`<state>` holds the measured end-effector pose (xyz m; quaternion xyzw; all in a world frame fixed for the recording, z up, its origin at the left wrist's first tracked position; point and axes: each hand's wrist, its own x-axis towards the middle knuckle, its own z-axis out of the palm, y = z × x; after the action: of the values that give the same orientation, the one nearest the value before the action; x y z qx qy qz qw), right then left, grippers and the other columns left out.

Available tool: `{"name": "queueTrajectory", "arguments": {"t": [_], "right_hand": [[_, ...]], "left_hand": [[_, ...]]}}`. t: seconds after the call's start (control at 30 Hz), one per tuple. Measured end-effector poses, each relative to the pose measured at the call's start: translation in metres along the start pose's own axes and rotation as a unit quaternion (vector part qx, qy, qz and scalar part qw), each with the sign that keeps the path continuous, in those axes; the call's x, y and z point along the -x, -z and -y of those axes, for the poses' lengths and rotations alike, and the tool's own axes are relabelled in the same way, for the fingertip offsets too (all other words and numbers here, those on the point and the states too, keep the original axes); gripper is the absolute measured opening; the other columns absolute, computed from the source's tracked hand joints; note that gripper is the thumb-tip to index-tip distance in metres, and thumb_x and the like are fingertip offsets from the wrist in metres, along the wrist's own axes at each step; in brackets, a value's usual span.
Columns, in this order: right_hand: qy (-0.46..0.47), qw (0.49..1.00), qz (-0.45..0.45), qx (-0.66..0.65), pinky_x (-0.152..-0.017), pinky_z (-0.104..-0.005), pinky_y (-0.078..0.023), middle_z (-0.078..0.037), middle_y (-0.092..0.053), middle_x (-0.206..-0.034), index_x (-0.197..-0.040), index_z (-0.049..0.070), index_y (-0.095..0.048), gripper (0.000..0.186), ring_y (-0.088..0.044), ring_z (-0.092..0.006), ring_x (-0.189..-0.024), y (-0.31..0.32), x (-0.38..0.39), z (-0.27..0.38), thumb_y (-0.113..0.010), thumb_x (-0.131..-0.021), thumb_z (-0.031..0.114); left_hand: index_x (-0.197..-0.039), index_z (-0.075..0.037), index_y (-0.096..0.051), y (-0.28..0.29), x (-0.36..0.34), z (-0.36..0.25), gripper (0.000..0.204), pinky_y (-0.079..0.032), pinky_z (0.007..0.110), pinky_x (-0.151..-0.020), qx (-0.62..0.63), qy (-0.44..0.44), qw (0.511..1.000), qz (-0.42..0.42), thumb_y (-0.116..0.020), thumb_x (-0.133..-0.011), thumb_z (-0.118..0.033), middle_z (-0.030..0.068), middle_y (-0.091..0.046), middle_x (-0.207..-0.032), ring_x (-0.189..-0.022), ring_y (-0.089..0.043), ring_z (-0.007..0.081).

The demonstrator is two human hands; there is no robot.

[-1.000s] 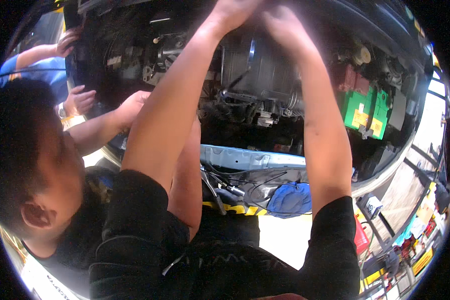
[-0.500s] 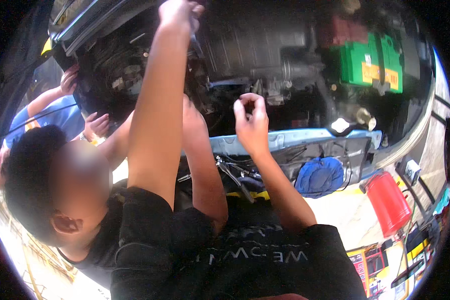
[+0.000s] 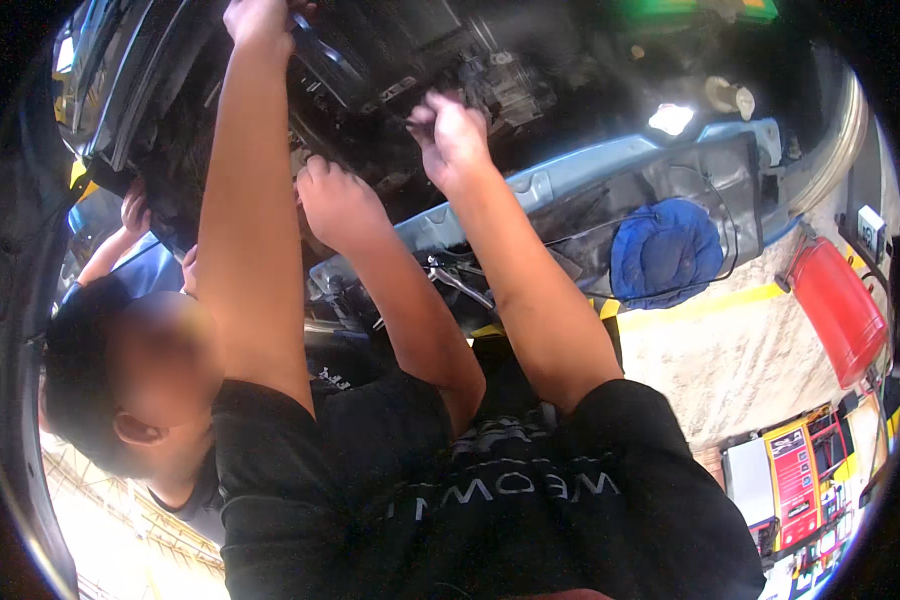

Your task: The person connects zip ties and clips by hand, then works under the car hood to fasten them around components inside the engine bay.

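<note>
Over a car's dark engine bay, my left hand (image 3: 262,22) is at the top edge with its fingers bent round. A dark, shiny bar (image 3: 328,48) runs down from beside those fingers; whether I hold it is hidden. My right hand (image 3: 452,138) is held above the engine parts (image 3: 505,90), with fingers curled and slightly blurred. Whatever is between them is too small to make out. Between my forearms reaches a co-worker's hand (image 3: 338,200), knuckles up and fingers folded, above the light blue front panel (image 3: 440,226).
A co-worker in black leans in at my left; another person's hand (image 3: 135,207) rests at the far-left bay edge. Metal tools (image 3: 460,283) and a blue round cloth pad (image 3: 667,253) lie by the front panel. A red cylinder (image 3: 840,310) stands at right, printed boxes (image 3: 792,480) below.
The view has shifted, so the green battery is mostly out at the top. Both my hands have moved left. The co-worker's hand, earlier mostly behind my left arm, now shows fully.
</note>
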<state>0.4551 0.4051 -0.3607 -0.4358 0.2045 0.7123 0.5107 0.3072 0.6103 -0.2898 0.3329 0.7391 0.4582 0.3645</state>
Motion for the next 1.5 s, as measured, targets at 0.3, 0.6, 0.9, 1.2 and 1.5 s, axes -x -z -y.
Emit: {"name": "queueTrajectory", "arguments": {"t": [0.3, 0.6, 0.9, 1.2, 1.5], "right_hand": [[0.07, 0.94, 0.017, 0.334, -0.043, -0.0329, -0.049, -0.006, -0.06, -0.071, -0.094, 0.001, -0.065, 0.032, -0.06, -0.0168, -0.056, 0.019, -0.009, -0.018, -0.063, -0.103, 0.031], [0.274, 0.687, -0.014, 0.673, -0.072, -0.0391, -0.059, -0.02, -0.072, -0.071, -0.098, -0.004, -0.072, 0.024, -0.075, -0.0276, -0.065, 0.013, -0.041, -0.009, -0.059, -0.087, 0.013], [0.265, 0.839, -0.056, 0.472, -0.096, -0.047, -0.053, -0.03, -0.071, -0.102, -0.109, 0.0, -0.071, 0.032, -0.068, -0.0436, -0.105, -0.006, -0.057, -0.029, -0.065, -0.081, 0.014], [0.097, 0.716, 0.078, 0.687, -0.106, -0.0409, -0.048, -0.026, -0.07, -0.116, -0.109, -0.006, -0.072, 0.038, -0.066, -0.0385, -0.114, -0.009, -0.056, -0.017, -0.067, -0.078, 0.017], [0.201, 0.878, 0.051, 0.432, -0.096, -0.0449, -0.053, -0.028, -0.069, -0.112, -0.107, -0.005, -0.07, 0.036, -0.065, -0.0435, -0.111, 0.006, -0.054, -0.064, -0.064, -0.084, 0.022]], "left_hand": [[-0.09, -0.013, -0.056, 0.0, -0.027, 0.012, 0.03, -0.049, 0.037, -0.054, 0.124, -0.025, 0.992, 0.019, -0.041, -0.107, -0.033, 0.002, -0.055, -0.071, -0.056, -0.053, 0.017], [-0.08, -0.017, -0.048, -0.007, -0.031, 0.018, 0.03, -0.032, 0.028, -0.042, 0.174, -0.118, 0.978, 0.013, -0.043, -0.106, -0.031, -0.0019, -0.045, -0.064, -0.048, -0.039, 0.0109], [-0.08, -0.011, -0.056, -0.009, -0.033, -0.009, 0.036, -0.038, 0.03, -0.049, 0.01, -0.191, 0.974, 0.12, -0.044, -0.108, -0.031, 0.0019, -0.052, -0.066, -0.052, -0.046, 0.0139], [-0.084, -0.008, -0.062, -0.001, -0.028, -0.014, 0.044, -0.041, 0.033, -0.048, -0.037, -0.173, 0.982, 0.066, -0.042, -0.108, -0.038, 0.0051, -0.058, -0.065, -0.049, -0.05, 0.0161], [-0.116, 0.005, -0.062, 0.034, -0.153, 0.04, 0.044, -0.055, 0.045, -0.076, -0.359, -0.37, 0.854, 0.064, -0.052, -0.101, -0.035, 0.0209, -0.07, -0.105, -0.089, -0.068, 0.034]]}}
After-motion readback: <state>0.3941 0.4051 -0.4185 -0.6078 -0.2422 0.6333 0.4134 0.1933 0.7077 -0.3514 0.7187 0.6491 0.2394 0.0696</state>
